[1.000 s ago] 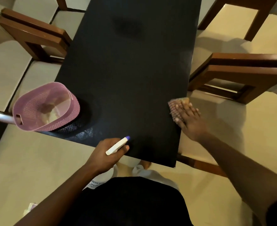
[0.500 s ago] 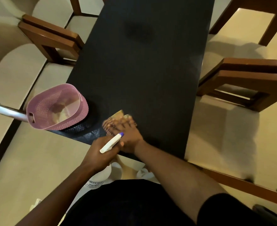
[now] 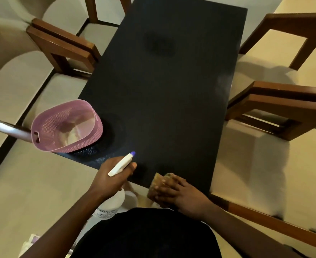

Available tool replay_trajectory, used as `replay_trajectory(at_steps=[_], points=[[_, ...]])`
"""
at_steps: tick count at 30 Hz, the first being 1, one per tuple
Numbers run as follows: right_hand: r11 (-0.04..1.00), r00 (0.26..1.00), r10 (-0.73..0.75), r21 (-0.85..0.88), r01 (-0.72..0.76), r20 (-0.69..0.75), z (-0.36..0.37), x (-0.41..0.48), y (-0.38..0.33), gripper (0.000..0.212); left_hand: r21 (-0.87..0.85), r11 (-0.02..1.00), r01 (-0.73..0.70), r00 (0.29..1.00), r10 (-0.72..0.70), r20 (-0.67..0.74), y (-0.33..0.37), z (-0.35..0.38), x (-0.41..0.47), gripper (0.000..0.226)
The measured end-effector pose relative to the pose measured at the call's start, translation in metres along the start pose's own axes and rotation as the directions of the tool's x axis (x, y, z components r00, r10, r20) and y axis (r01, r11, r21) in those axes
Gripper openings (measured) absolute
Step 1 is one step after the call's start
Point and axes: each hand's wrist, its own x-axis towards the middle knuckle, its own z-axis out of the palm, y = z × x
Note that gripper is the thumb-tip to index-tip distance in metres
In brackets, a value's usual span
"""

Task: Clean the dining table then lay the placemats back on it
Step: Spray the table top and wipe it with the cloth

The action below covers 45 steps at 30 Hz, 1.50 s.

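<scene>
The dark dining table runs away from me. My left hand grips a white spray bottle with a purple nozzle, held at the table's near edge with its body hanging below the edge. My right hand presses a brownish cloth against the near edge of the table, fingers spread over it. A pink perforated basket stands on the near left corner, on top of a dark round placemat.
Wooden chairs with cream cushions stand on both sides: one at the left, two at the right. A metal tube passes under the basket at the left. The floor is pale tile.
My right hand has swept the cloth from the table's right edge across to the left, then back to the near edge in front of me. My left hand has kept the bottle still.
</scene>
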Motion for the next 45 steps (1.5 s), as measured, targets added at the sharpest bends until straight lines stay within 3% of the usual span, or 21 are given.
replay_trajectory(at_steps=[4, 8, 11, 13, 15, 17, 20, 23, 25, 28, 33, 35, 38, 41, 45], points=[[0.979, 0.98, 0.187, 0.063, -0.192, 0.072, 0.01, -0.078, 0.005, 0.055, -0.11, 0.994, 0.019, 0.998, -0.026, -0.062, -0.004, -0.023, 0.007, 0.021], [0.893, 0.921, 0.39, 0.239, -0.381, 0.012, -0.003, -0.111, -0.002, 0.076, -0.199, 0.98, 0.011, 0.979, -0.051, -0.197, -0.005, -0.056, 0.017, 0.016], [0.607, 0.76, 0.648, 0.631, -0.483, -0.042, -0.036, -0.097, -0.007, 0.073, -0.226, 0.973, -0.04, 0.948, -0.035, -0.317, -0.008, -0.086, 0.029, 0.011], [0.391, 0.619, 0.784, 0.812, -0.433, -0.048, -0.064, -0.07, -0.006, 0.064, -0.267, 0.958, -0.103, 0.929, -0.004, -0.371, -0.006, -0.104, 0.037, 0.008], [0.198, 0.552, 0.833, 0.915, -0.352, 0.032, -0.099, -0.026, -0.006, 0.054, -0.28, 0.942, -0.184, 0.906, 0.053, -0.42, -0.004, -0.13, 0.045, 0.012], [-0.042, 0.553, 0.817, 0.974, -0.223, 0.161, -0.132, 0.024, -0.007, 0.048, -0.267, 0.93, -0.252, 0.878, 0.104, -0.468, 0.002, -0.153, 0.05, 0.012], [-0.405, 0.634, 0.71, 0.914, 0.014, 0.305, -0.174, 0.097, -0.02, 0.042, -0.236, 0.905, -0.354, 0.812, 0.173, -0.557, 0.014, -0.182, 0.056, 0.014], [-0.6, 0.72, 0.604, 0.79, 0.128, 0.342, -0.206, 0.161, -0.04, 0.033, -0.219, 0.909, -0.355, 0.776, 0.155, -0.612, 0.013, -0.206, 0.065, 0.031], [-0.618, 0.762, 0.564, 0.774, 0.137, 0.316, -0.216, 0.198, -0.05, 0.034, -0.206, 0.911, -0.356, 0.759, 0.153, -0.633, 0.008, -0.221, 0.07, 0.044], [-0.564, 0.812, 0.52, 0.821, 0.095, 0.264, -0.229, 0.246, -0.059, 0.054, -0.152, 0.913, -0.379, 0.74, 0.2, -0.643, 0.003, -0.234, 0.077, 0.043], [-0.515, 0.898, 0.356, 0.856, -0.044, 0.26, -0.251, 0.307, -0.062, 0.048, -0.103, 0.924, -0.369, 0.753, 0.232, -0.616, -0.019, -0.244, 0.099, 0.041], [-0.453, 0.869, 0.368, 0.88, -0.142, 0.329, -0.251, 0.333, -0.061, 0.047, -0.071, 0.928, -0.365, 0.771, 0.258, -0.582, -0.029, -0.244, 0.108, 0.041], [-0.378, 0.745, 0.491, 0.881, -0.285, 0.452, -0.252, 0.366, -0.063, 0.026, -0.021, 0.936, -0.35, 0.802, 0.289, -0.523, -0.045, -0.241, 0.121, 0.046], [-0.308, 0.67, 0.539, 0.86, -0.406, 0.51, -0.249, 0.386, -0.069, 0.011, 0.02, 0.951, -0.308, 0.838, 0.281, -0.467, -0.063, -0.239, 0.133, 0.048], [-0.327, 0.624, 0.512, 0.806, -0.493, 0.59, -0.241, 0.406, -0.074, 0.02, 0.058, 0.965, -0.257, 0.871, 0.257, -0.417, -0.077, -0.24, 0.139, 0.059]])
